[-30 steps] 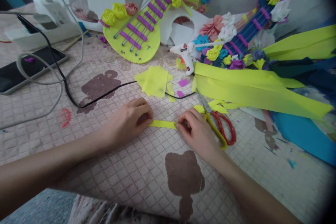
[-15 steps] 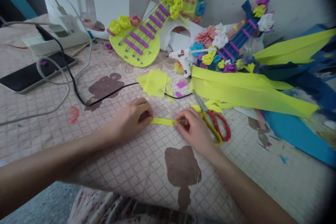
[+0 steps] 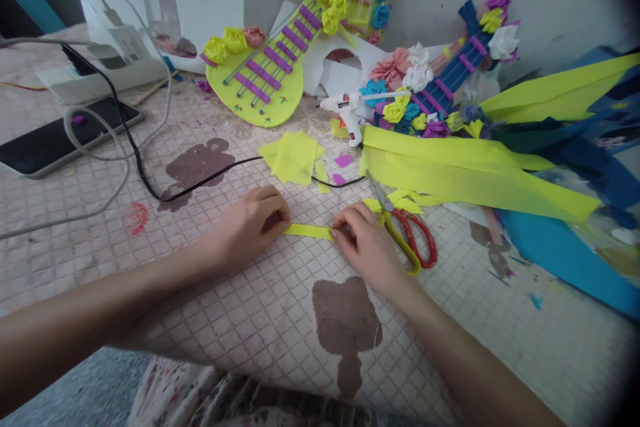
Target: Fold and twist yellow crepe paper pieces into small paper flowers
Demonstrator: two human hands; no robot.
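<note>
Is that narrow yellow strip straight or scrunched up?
Straight: the narrow yellow paper-like strip runs in one unbunched line between the left hand and right hand.

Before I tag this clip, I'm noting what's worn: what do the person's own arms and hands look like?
The left forearm and right forearm are bare, no sleeve showing; the left hand and right hand are ungloved, and no ring, watch or bracelet shows.
</note>
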